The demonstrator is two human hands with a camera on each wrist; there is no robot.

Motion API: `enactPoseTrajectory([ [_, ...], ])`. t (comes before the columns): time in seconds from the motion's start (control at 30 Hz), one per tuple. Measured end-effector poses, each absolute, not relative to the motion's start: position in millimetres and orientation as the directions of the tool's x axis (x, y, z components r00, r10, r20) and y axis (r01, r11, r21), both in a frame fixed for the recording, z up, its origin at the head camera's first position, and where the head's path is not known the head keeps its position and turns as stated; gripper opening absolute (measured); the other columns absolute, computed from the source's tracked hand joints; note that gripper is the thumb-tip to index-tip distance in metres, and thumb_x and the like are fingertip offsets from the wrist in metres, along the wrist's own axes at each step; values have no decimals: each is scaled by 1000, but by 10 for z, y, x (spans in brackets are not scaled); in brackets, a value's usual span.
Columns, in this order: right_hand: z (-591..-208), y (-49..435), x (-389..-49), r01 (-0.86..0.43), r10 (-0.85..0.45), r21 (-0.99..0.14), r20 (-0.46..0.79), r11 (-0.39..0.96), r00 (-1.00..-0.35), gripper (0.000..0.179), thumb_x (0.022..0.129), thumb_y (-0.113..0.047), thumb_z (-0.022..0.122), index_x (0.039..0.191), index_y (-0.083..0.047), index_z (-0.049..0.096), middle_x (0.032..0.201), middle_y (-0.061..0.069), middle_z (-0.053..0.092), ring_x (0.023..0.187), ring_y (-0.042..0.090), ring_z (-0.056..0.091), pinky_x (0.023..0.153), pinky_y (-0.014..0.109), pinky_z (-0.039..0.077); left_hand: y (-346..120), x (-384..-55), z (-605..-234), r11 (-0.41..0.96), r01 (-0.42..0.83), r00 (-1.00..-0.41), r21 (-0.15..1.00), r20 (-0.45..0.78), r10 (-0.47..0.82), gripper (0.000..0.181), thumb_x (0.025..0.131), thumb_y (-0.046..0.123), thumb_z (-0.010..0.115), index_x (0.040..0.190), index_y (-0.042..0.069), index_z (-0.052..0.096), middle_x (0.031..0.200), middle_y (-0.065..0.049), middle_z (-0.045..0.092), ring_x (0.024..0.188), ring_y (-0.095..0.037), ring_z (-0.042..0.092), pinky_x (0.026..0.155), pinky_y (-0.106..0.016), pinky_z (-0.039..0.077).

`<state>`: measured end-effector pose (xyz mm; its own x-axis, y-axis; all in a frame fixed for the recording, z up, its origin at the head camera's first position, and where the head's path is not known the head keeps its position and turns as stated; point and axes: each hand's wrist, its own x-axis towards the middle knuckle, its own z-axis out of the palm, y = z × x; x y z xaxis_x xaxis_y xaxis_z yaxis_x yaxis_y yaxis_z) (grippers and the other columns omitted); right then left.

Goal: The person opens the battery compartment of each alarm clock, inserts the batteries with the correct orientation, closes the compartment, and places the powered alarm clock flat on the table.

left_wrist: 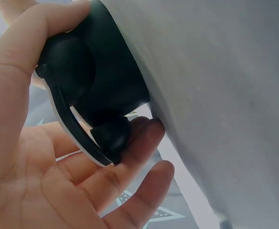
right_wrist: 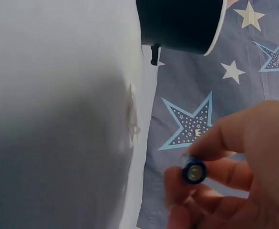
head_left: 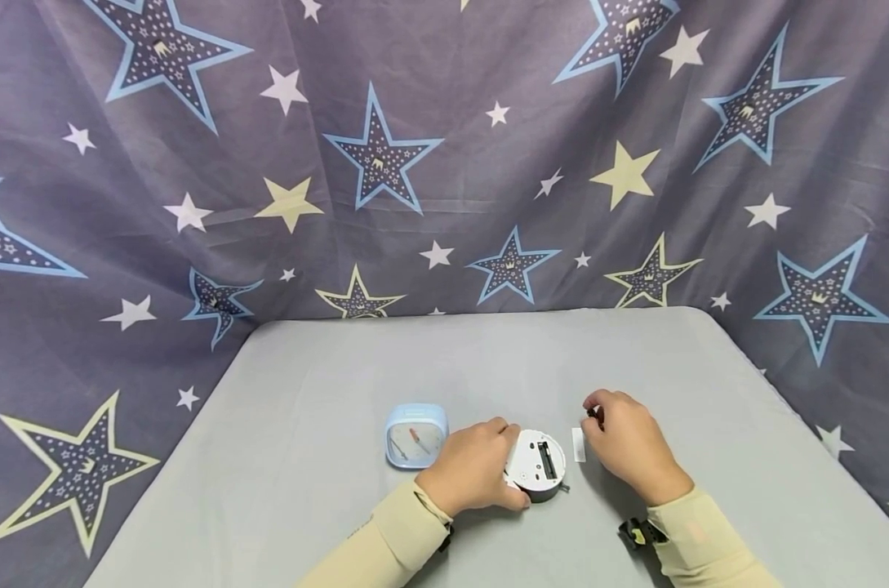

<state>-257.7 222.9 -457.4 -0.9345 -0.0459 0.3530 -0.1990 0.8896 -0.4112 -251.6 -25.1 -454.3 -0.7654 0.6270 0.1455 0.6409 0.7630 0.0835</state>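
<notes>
A round alarm clock (head_left: 535, 465) with a black body, a white back and two bells lies with its back up on the table. My left hand (head_left: 476, 467) grips it by the bell side, thumb and fingers around it in the left wrist view. On its back, a long dark battery slot (head_left: 547, 461) shows; whether anything lies inside I cannot tell. To the right, my right hand (head_left: 630, 445) pinches a small battery (right_wrist: 194, 171) between thumb and fingers, one round metal end facing the wrist camera. Between hand and clock lies a small white rectangular piece (head_left: 579, 445).
A light blue square clock (head_left: 416, 436) stands to the left of my left hand, its dial toward me. Grey cloth covers the table (head_left: 326, 392). Behind it hangs a star-patterned curtain (head_left: 488, 147).
</notes>
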Motion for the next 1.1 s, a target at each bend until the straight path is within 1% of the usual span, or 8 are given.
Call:
enactPoseTrajectory([
  [0.2,-4618,2176,-2592,-269,-72,-442,413,856,-908,28,84,-5,67,111,-7,74,92,8,66,78,20,60,72,43,50,-258,-2523,-4557,760,644,-762,83,153,629,89,62,63,87,129,8,69,107,1,69,85,-11,65,71,-28,56],
  [0.33,-4648,2161,-2601,-306,-98,-462,421,832,-902,37,83,-3,69,120,-6,72,101,11,68,81,17,63,75,43,52,-265,-2517,-4555,760,645,-762,84,155,629,89,62,62,87,129,8,69,107,1,69,85,-12,65,70,-28,56],
  [0.47,-4643,2145,-2596,-337,-120,-474,429,813,-895,42,83,-3,69,125,-6,70,99,7,69,80,15,65,73,38,52,-267,-2509,-4543,760,643,-764,96,150,628,87,62,62,88,128,8,69,105,2,68,83,-10,63,69,-27,55],
  [0.53,-4635,2137,-2593,-344,-114,-482,444,806,-889,38,84,-4,69,121,-6,72,95,4,71,79,13,65,71,36,52,-267,-2509,-4540,760,643,-764,95,150,628,87,62,62,88,128,9,69,104,2,67,82,-10,62,68,-27,54],
  [0.63,-4635,2130,-2596,-356,-96,-494,476,793,-874,25,84,-5,71,109,-9,74,89,0,73,77,11,66,68,32,51,-266,-2513,-4540,761,642,-765,91,147,627,87,62,62,88,128,9,68,103,2,67,81,-10,62,68,-28,54],
  [0.77,-4645,2127,-2594,-423,-122,-480,539,768,-833,16,83,-5,74,96,-14,76,88,-4,73,74,9,64,63,25,49,-258,-2519,-4551,763,640,-766,88,143,626,88,62,63,88,129,9,68,104,1,68,82,-11,63,68,-28,55],
  [1.0,-4639,2117,-2584,-564,-221,-460,607,685,-763,21,81,-1,77,94,-18,77,94,-11,70,80,5,61,64,24,51,-247,-2523,-4560,763,640,-767,90,139,627,89,62,63,88,129,8,68,103,1,68,81,-11,62,67,-28,54],
  [1.1,-4629,2115,-2582,-604,-254,-459,618,651,-744,26,79,0,77,96,-19,74,92,-11,70,76,7,61,63,25,52,-245,-2531,-4562,761,643,-764,90,142,629,88,61,63,88,127,8,68,101,1,67,79,-11,60,66,-28,53],
])
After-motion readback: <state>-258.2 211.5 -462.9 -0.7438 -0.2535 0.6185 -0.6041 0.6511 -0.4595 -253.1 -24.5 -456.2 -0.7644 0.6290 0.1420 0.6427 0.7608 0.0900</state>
